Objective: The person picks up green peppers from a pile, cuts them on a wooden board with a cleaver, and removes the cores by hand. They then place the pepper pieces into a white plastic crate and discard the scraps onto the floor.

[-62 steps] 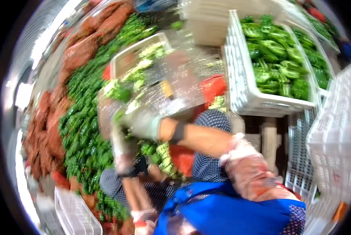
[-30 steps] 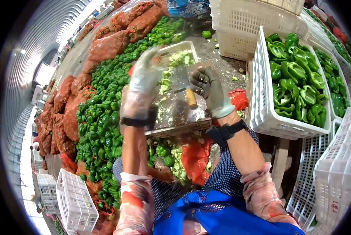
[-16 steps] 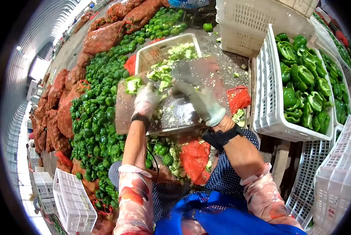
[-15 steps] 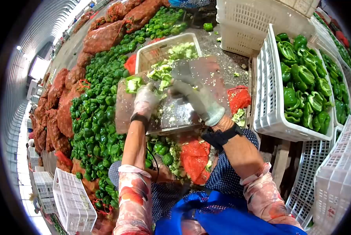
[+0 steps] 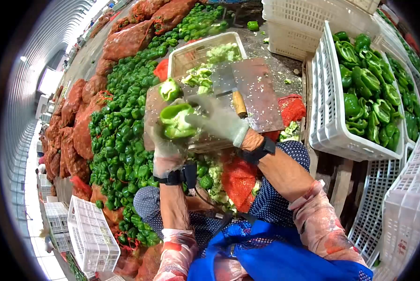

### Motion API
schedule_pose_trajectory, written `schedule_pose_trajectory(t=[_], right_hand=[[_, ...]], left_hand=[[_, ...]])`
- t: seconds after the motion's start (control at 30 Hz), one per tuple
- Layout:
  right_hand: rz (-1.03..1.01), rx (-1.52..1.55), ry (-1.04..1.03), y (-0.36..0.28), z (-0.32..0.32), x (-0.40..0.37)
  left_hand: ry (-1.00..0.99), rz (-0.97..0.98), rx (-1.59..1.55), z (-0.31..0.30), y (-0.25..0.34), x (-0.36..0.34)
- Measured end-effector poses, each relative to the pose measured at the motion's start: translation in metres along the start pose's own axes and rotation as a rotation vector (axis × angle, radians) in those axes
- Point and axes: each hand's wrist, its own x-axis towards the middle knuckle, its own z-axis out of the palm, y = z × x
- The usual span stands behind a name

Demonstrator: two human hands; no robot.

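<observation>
My left hand (image 5: 167,149), gloved, is closed round a green bell pepper half (image 5: 173,114) whose pale inside faces up. The gloved right hand (image 5: 225,124) reaches across to the pepper's right side, its fingers smeared by motion. Just beyond, another cut pepper half (image 5: 169,89) rests at the board's left edge. A cleaver (image 5: 238,100) with a wooden handle lies flat on the cutting board (image 5: 268,105), out of both hands. Pale pepper cores (image 5: 198,77) are heaped at the far edge, and seeds are scattered over the board.
Beyond the board stands a crate (image 5: 182,59) with pepper scraps. At right, a white crate (image 5: 326,103) holds halved peppers. Whole green peppers (image 5: 125,126) pile up on the left beside red mesh sacks (image 5: 81,126). Red netting (image 5: 238,180) lies below the board.
My right hand has come off the cleaver's place, baring its handle, and moved to the pepper half. The left hand has drawn nearer and now holds that half.
</observation>
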Motion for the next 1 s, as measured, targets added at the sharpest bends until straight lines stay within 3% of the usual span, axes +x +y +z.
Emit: schedule_pose_trajectory(t=[0.03,0.13,0.23,0.27,0.33,0.37,0.47,0.5,0.6,0.63,0.73,0.77,0.93,1.0], right_hand=[[0.03,-0.009,-0.096,-0.009,-0.006,-0.003],[-0.275,-0.138,0.094,0.02,0.014,0.0],[-0.363,-0.37,-0.007,0.007,0.01,-0.002],[-0.257,-0.533,-0.193,-0.009,0.006,-0.004],[-0.311,-0.58,-0.21,-0.007,0.011,-0.009],[-0.271,-0.591,-0.294,-0.007,0.011,-0.008],[-0.406,-0.527,-0.235,0.008,0.018,-0.005],[-0.212,-0.54,-0.39,-0.001,0.013,-0.006],[-0.216,-0.329,-0.302,0.001,0.018,-0.012],[-0.398,-0.259,-0.151,0.038,0.042,-0.004],[-0.169,-0.289,-0.371,0.003,0.027,-0.009],[-0.174,-0.331,-0.351,0.001,0.032,-0.01],[-0.309,-0.208,-0.229,-0.002,0.034,-0.013],[-0.336,-0.207,-0.208,-0.003,0.033,-0.012]], left_hand=[[-0.057,0.03,0.03,-0.006,-0.005,-0.003],[-0.04,0.117,0.165,0.0,-0.007,-0.007],[0.112,0.055,0.073,-0.002,-0.002,-0.006],[0.095,0.015,0.192,0.003,0.003,-0.009],[0.057,-0.075,0.431,0.014,0.013,-0.015],[0.038,0.037,0.397,0.015,0.009,-0.013],[0.132,-0.101,0.406,0.022,0.015,-0.024],[0.145,-0.047,0.377,0.012,0.01,-0.021],[0.124,-0.006,0.422,0.025,0.013,-0.028],[0.094,-0.012,0.414,0.022,0.015,-0.029],[-0.001,-0.032,0.383,0.009,0.017,-0.03],[0.071,-0.037,0.389,0.017,0.017,-0.034],[-0.001,-0.008,0.193,0.003,0.013,-0.032],[0.064,0.022,0.162,0.009,0.015,-0.035]])
